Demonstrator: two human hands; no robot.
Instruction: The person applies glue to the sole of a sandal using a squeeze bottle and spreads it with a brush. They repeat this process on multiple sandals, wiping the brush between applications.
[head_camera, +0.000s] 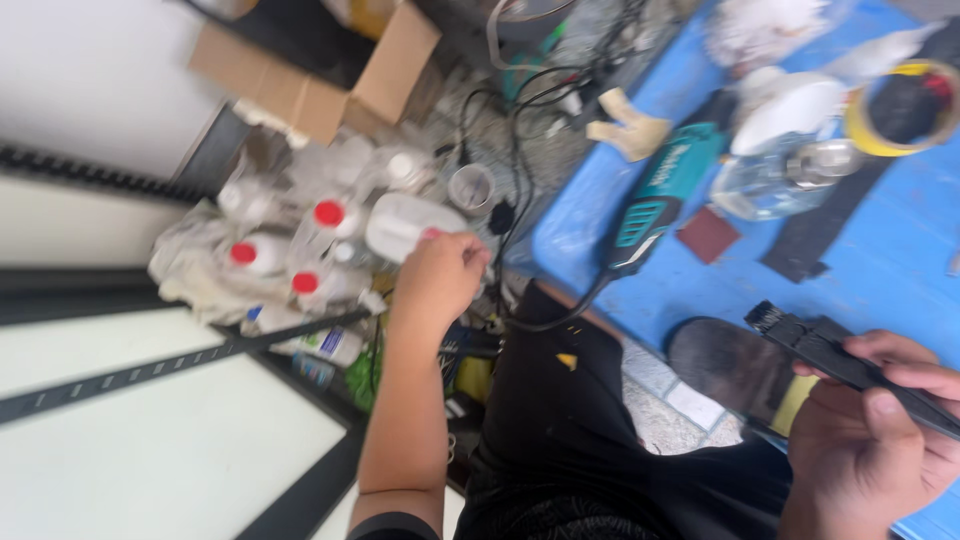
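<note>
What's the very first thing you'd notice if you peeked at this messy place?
Probably the pile of clear plastic bottles with red caps on the floor at left, where the left hand reaches onto a white jug. Next, the teal power tool lying on the blue table, and the black brush gripped in the right hand.

The whole view was motion-blurred, so fine detail was lost. The right hand (870, 440) was cut off by the lower and right edges, and the black brush (850, 360) it gripped ran out of view at the right edge. The left hand (440, 275) covered part of a white jug (400, 222); whether the fingers gripped its red cap could not be told. The clear bottles (300, 240) behind were smeared together and could not be counted. The yellow tape roll (900, 110) on the blue worktop (880, 250) was clipped by the right edge. The cardboard box (310, 70) was cut off at the top.
</note>
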